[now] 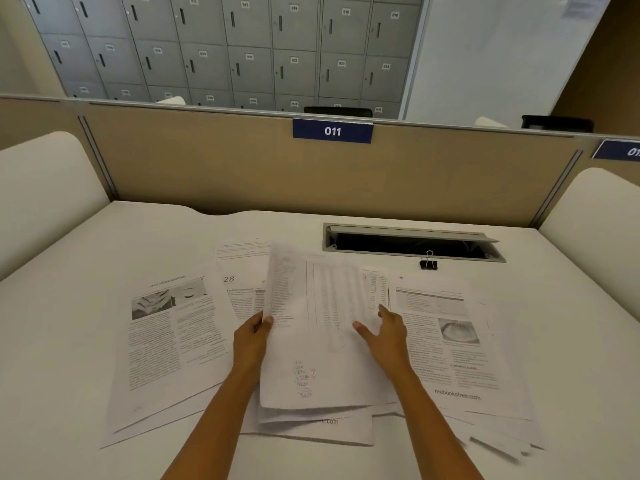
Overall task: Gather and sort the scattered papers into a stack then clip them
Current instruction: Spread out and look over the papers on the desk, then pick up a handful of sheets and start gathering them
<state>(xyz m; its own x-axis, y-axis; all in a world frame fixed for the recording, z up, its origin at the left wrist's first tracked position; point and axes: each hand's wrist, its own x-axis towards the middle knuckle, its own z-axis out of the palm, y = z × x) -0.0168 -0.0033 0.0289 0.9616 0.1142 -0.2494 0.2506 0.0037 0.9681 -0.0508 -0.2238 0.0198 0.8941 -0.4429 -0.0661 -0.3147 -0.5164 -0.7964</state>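
White desk (104, 244), cubicle 011 | left hand (251, 341) pinches table-printed sheet (311, 306) at its left edge; right hand (384, 332) spread flat on it | other papers (166, 341) lie loose both sides; binder clip (428, 262) beyond, apart | advice: lay sheet square on centre pile, align edges | cable tray (412, 242): contents too dark to tell

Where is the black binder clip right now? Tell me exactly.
In the head view, the black binder clip with silver wire handles stands on the white desk, right of centre, against the near edge of the open cable slot, beyond the scattered papers.
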